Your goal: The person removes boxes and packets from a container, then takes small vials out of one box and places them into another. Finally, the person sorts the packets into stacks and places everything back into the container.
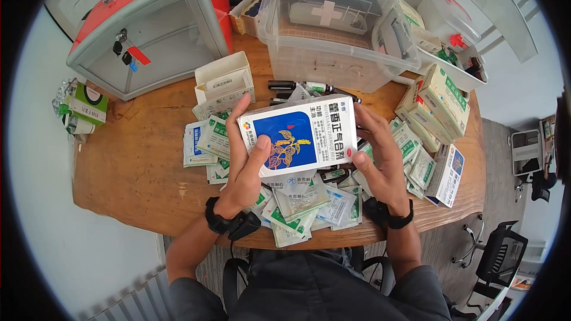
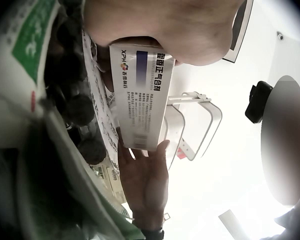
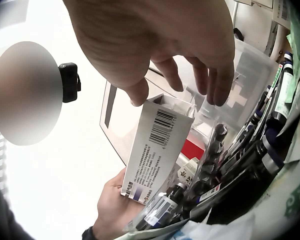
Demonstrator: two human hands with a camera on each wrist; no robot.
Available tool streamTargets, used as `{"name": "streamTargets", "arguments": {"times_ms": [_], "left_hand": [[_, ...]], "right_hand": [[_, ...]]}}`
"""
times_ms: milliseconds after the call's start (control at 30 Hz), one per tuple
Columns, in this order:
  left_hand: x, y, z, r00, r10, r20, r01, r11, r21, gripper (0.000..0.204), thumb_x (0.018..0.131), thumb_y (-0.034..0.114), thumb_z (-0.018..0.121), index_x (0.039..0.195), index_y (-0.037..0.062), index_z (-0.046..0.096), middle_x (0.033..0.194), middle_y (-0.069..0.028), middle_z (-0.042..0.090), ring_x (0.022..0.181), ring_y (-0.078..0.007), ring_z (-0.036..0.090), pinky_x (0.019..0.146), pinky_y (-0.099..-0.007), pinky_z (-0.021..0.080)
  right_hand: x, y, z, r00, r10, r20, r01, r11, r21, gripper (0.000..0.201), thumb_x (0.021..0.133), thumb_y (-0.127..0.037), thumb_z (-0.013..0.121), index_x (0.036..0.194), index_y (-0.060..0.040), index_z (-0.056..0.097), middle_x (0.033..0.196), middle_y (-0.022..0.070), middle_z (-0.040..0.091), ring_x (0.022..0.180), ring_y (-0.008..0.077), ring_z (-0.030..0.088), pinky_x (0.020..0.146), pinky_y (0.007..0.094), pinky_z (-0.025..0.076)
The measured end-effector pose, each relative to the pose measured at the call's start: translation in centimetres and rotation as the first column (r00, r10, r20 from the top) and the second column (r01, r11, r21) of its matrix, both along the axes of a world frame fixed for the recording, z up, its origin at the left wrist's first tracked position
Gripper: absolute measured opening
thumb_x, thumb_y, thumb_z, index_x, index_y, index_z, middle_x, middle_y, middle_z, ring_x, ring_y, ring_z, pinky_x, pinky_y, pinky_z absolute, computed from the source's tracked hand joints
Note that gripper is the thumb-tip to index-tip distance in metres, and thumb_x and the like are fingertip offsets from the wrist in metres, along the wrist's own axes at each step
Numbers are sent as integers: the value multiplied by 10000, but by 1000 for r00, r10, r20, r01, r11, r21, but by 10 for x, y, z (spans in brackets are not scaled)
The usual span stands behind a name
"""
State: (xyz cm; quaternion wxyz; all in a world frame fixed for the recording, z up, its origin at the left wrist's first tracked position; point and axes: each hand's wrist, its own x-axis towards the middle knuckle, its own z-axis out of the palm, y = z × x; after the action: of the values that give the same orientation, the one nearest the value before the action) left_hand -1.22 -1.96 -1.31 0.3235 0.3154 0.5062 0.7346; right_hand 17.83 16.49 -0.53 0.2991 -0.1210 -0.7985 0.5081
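Observation:
My left hand (image 1: 242, 169) holds a white and blue medicine box (image 1: 291, 137), its thumb across the front panel and its fingers behind. The panel shows a gold plant drawing and Chinese lettering. My right hand (image 1: 380, 160) is at the box's right end, with thumb and fingers spread and the thumb tip right at the corner. In the right wrist view, that end of the box (image 3: 157, 145) stands open. Below the box lie loose green-and-white sachets (image 1: 294, 217). Dark small bottles (image 3: 230, 187) in clear plastic trays lie under and beside it.
A clear plastic bin (image 1: 333, 53) stands at the back, beside a red and grey locking case (image 1: 154, 35). An open carton (image 1: 225, 83) sits left of centre. Medicine boxes (image 1: 437, 104) and another white-blue box (image 1: 446, 175) are at the right. A green box (image 1: 88, 104) sits far left.

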Motion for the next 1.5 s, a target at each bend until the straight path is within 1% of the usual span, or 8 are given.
{"name": "streamTargets", "arguments": {"times_ms": [233,567,867,1033,1167,1233,1333,1500], "left_hand": [[9,2,-5,998,-43,-47,43,999,-11,748,1125,277,474,1699,96,30,1507,-199,422,1348,-225,532,1145,-379,448],[10,5,-10,994,-82,-68,82,997,-10,785,1129,339,469,1707,98,-5,1529,-211,412,1371,-229,517,1162,-394,426],[6,3,-7,884,-68,-462,68,998,-17,920,1119,430,444,1674,-39,-119,1702,-289,179,1546,-330,306,1282,-454,201],[-26,-6,0,813,175,-555,-141,984,104,645,1101,413,517,1574,-20,449,1503,-206,518,1169,-253,638,1048,-398,504],[-66,-20,4,619,361,-697,-478,878,30,520,1049,239,618,1509,7,540,1477,-209,524,1262,-307,593,1097,-447,469],[-78,-20,7,321,287,-903,-620,784,28,533,961,120,701,1480,70,589,1507,-223,472,1357,-368,521,1154,-474,418],[-86,-20,5,233,139,-962,-673,738,-56,590,918,154,765,1483,129,596,1573,-243,382,1442,-415,428,1200,-496,361],[-103,-21,-10,382,86,-920,-593,787,-172,683,851,121,828,1487,136,580,1603,-253,336,1465,-433,400,1215,-494,343]], "right_hand": [[3,-14,11,968,171,185,-137,973,-184,830,1110,-326,541,1673,88,93,1685,290,318,1542,391,374,1244,447,301],[1,-17,11,981,149,127,-126,976,-175,842,1113,-300,530,1679,78,34,1668,292,335,1536,353,373,1248,442,290],[-4,-9,2,1000,9,10,0,728,-686,747,1043,-141,664,1644,29,255,1404,177,607,1202,221,669,904,385,629],[0,3,4,996,-73,-52,10,666,-746,605,1053,-141,582,1595,4,355,1297,155,661,1027,213,716,732,362,640],[-1,10,1,988,-145,-56,58,677,-733,605,1056,-159,590,1593,2,362,1298,154,662,1046,205,710,713,342,636],[0,13,-1,988,-144,-51,62,685,-726,605,1057,-166,594,1592,0,365,1299,152,662,1049,205,709,704,341,635],[-1,15,-3,987,-150,-50,70,698,-713,602,1060,-180,601,1589,-4,373,1302,149,663,1052,205,707,691,336,634],[0,16,-2,981,-180,-68,81,705,-705,598,1064,-202,614,1582,-8,386,1306,147,664,1053,202,703,693,336,636]]}}
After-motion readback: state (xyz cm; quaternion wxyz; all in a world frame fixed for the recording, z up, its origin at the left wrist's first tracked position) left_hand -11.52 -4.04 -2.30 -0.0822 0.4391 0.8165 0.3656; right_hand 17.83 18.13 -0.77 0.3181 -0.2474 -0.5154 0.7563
